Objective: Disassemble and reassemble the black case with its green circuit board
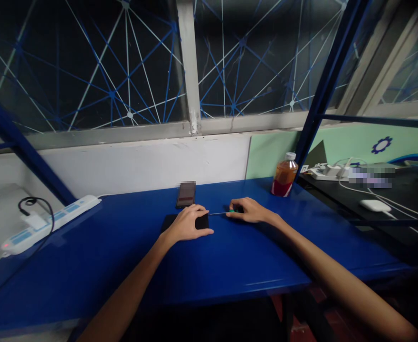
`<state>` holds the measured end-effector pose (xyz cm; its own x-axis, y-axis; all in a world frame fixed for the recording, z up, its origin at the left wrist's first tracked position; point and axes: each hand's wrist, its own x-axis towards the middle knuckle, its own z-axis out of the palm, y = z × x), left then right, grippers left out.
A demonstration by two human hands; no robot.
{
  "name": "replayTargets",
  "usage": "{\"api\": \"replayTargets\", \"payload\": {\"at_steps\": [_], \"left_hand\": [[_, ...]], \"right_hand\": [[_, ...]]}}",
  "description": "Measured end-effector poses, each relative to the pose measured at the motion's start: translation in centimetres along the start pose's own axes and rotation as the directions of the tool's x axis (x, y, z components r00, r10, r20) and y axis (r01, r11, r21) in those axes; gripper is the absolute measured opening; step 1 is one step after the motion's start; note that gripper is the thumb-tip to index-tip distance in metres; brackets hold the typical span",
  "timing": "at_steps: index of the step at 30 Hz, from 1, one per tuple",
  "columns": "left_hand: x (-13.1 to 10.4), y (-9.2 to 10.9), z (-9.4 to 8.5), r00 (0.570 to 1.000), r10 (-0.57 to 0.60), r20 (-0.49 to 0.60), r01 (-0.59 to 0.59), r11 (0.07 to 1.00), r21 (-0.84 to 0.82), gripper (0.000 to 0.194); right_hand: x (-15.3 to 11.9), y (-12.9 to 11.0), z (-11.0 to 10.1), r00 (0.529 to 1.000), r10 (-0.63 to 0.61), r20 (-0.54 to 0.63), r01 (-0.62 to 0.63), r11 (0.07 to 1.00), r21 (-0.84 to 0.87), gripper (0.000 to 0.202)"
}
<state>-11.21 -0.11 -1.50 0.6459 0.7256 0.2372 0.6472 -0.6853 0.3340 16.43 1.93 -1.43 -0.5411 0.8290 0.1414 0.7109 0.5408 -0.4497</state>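
A flat black object (202, 222) with squared edges lies on the blue table; its exact kind is unclear. My left hand (186, 223) spans it, with the thumb along the near edge and the fingers along the far edge, covering much of its top. To the right, my right hand (246, 210) pinches a screwdriver (219, 213) with a green handle and a thin metal shaft. The shaft points left and its tip is at or close to the object's right edge; contact cannot be made out. Most of the handle is hidden by the fingers.
A phone (186, 194) leans or lies just behind my left hand. A bottle of amber drink (285, 175) stands at the back right. On the left lies a white power strip (55, 223) with a black cable. Cables and a white charger (375, 205) occupy the black table (351, 194) at right.
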Motion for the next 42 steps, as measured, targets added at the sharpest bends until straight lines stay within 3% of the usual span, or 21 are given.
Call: {"api": "replayTargets", "payload": {"at_steps": [7,17,32,42], "left_hand": [[-0.2,0.0,0.0,1.000,0.005,0.002,-0.005,1.000,-0.001,0.064],[-0.1,0.1,-0.1,1.000,-0.008,0.012,0.008,1.000,0.011,0.064],[-0.2,0.1,-0.1,1.000,-0.002,0.007,0.002,1.000,-0.001,0.061],[-0.2,0.2,-0.2,1.000,0.003,0.008,-0.003,1.000,0.003,0.062]], "right_hand": [[-0.1,0.1,-0.5,0.999,-0.050,-0.010,0.049,0.997,-0.061,0.034],[-0.1,-0.4,0.2,1.000,0.015,0.006,-0.014,0.992,-0.128,0.024],[0.0,0.1,0.2,0.999,-0.029,-0.014,0.025,0.977,-0.213,0.033],[-0.1,-0.5,0.4,0.999,0.041,-0.025,-0.045,0.975,-0.219,0.030]]}}
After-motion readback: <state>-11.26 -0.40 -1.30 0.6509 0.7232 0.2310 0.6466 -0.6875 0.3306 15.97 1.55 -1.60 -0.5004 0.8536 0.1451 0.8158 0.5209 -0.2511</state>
